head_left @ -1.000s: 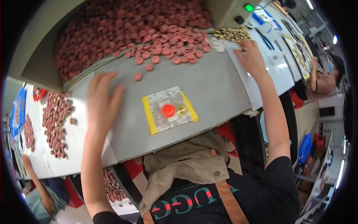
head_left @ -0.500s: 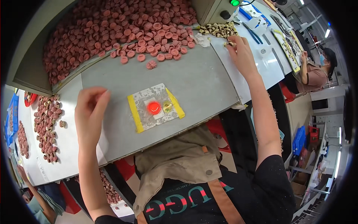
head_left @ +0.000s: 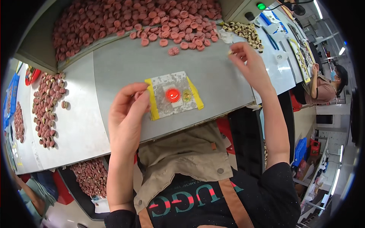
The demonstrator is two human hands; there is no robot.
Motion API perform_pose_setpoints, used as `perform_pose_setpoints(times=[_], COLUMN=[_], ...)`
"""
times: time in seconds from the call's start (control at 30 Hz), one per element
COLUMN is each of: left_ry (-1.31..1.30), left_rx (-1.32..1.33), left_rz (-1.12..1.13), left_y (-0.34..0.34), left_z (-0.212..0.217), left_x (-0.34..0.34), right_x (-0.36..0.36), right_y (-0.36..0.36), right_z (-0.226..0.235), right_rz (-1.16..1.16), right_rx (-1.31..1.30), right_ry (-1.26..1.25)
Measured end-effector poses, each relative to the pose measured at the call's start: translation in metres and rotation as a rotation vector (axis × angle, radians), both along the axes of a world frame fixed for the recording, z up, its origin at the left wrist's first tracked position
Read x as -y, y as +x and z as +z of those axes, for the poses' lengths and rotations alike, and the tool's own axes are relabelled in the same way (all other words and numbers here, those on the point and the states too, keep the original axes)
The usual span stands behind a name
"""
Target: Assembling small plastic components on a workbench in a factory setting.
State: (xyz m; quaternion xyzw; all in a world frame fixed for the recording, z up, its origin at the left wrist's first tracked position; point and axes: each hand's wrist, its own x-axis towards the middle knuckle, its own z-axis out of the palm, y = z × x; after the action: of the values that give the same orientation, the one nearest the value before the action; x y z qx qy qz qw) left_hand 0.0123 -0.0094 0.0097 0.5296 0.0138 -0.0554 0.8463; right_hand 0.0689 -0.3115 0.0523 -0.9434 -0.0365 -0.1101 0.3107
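On the grey worktop (head_left: 213,79), a square fixture pad (head_left: 173,95) edged with yellow tape carries a glowing red spot at its centre and serves as the landmark. The left hand (head_left: 127,114) sits at the pad's left edge, fingers curled together; whether they pinch a part I cannot tell. The right hand (head_left: 251,62) hovers up and right of the pad, thumb and forefinger closed on a small pale piece (head_left: 230,52). Pink ridged discs (head_left: 152,19) heap beyond the pad, within easy reach; a few tan pieces (head_left: 243,31) lie further right.
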Motion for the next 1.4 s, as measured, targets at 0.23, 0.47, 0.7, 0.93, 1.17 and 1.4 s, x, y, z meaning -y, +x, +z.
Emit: perform_pose_setpoints(times=[0.23,0.47,0.7,0.93,1.17,1.4], left_ry=[-0.319,-0.428,-0.46,-0.546,-0.551,-0.486], left_rx=[-0.07,-0.049,-0.054,-0.076,-0.074,-0.041], left_rz=[-0.084,-0.096,-0.116,-0.143,-0.116,-0.104], left_y=[-0.003,-0.003,-0.003,-0.002,-0.002,-0.003], left_z=[-0.005,-0.016,-0.017,-0.019,-0.018,-0.018], left_x=[0.005,-0.004,-0.007,-0.011,-0.011,-0.009], right_x=[-0.046,-0.059,-0.061,-0.072,-0.058,-0.081], right_y=[-0.01,-0.022,-0.012,-0.025,-0.018,-0.03], right_z=[-0.027,-0.014,-0.024,-0.01,-0.011,0.001], right_rz=[0.422,0.245,0.401,0.29,0.459,0.422], right_rx=[0.09,-0.032,0.012,-0.092,-0.01,-0.14], right_ry=[-0.313,-0.077,-0.133,-0.16,-0.277,-0.141])
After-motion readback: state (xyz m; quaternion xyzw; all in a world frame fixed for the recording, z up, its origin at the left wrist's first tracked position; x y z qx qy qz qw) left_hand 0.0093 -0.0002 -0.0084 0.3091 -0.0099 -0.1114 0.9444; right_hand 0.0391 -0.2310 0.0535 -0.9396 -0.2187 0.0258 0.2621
